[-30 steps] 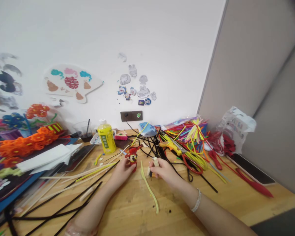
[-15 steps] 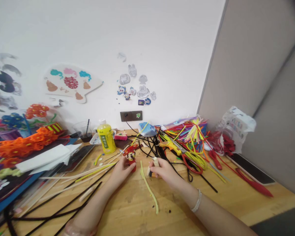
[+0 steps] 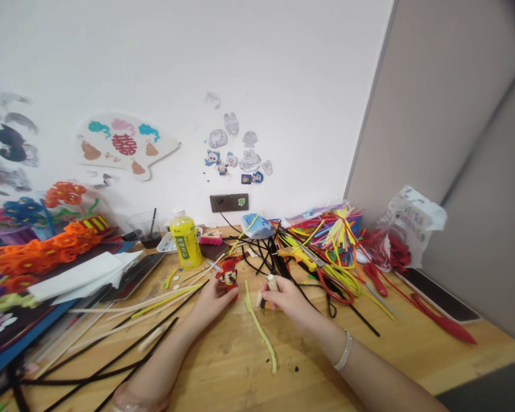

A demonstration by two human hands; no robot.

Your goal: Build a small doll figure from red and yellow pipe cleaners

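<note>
Since the previous frame, the red figurine (image 3: 228, 278) has been turned slightly in the left hand (image 3: 214, 298), while the right hand (image 3: 285, 297) has been kept in place. The figurine is held roughly upright just above the bench (image 3: 223, 366) or resting on it, its lower part clamped between thumb and fingers. By the right hand, closed fingers are kept around a cream-coloured stick (image 3: 272, 281); whether the dark and orange part below belongs to it cannot be told. The hands are held apart, level with each other, with the figurine lying left of the right hand. Between them, a pale-yellow pipe cleaner (image 3: 261, 330) is laid lengthwise, its far end nearer the left thumb, its near end slanted rightward.
</note>
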